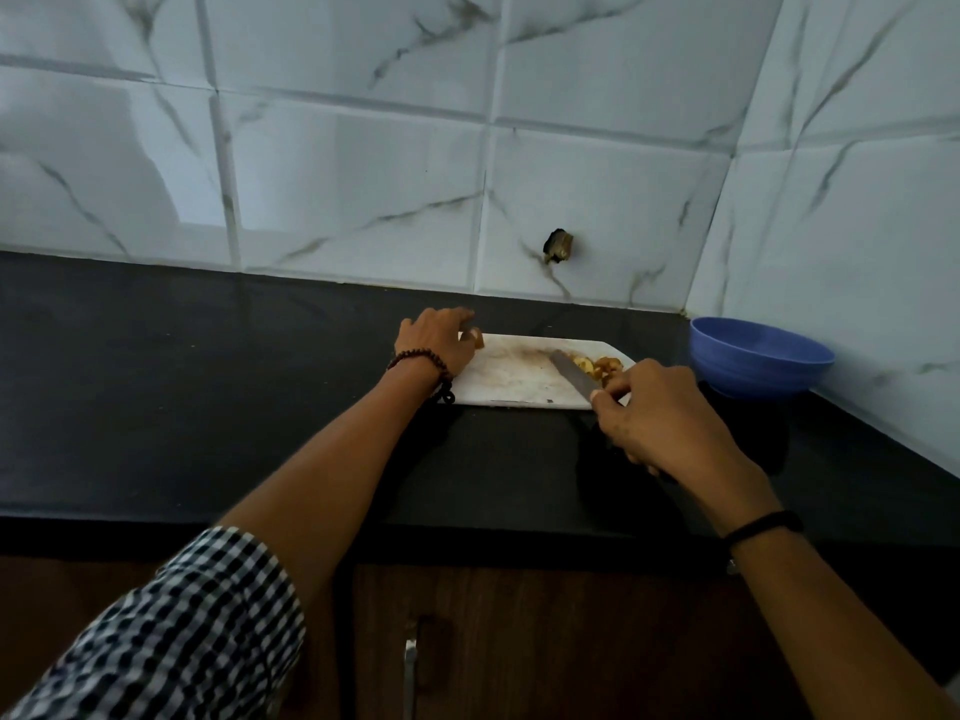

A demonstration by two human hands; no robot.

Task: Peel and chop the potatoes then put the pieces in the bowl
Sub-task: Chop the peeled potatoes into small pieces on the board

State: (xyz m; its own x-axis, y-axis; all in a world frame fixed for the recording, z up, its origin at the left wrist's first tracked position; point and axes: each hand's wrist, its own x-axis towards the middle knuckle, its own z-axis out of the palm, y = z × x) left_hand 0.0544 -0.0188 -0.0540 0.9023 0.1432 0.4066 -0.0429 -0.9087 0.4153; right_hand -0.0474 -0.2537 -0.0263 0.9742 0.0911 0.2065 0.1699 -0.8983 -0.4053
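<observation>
A white cutting board (519, 376) lies on the black counter. Yellow-brown potato pieces (597, 365) are heaped at the board's right end. My right hand (660, 413) grips a knife (571, 374) whose blade lies across the board and touches the heap. My left hand (436, 340) rests on the board's left far corner, fingers curled around a small brownish piece (475, 337). A blue bowl (758, 361) stands right of the board, close to the side wall; what it holds is hidden from this angle.
The black counter (208, 387) stretches to the left. Marble-look tiled walls close off the back and the right side, with a hole (558, 246) in the back wall. Below the counter's front edge is a wooden cabinet with a metal handle (410, 667).
</observation>
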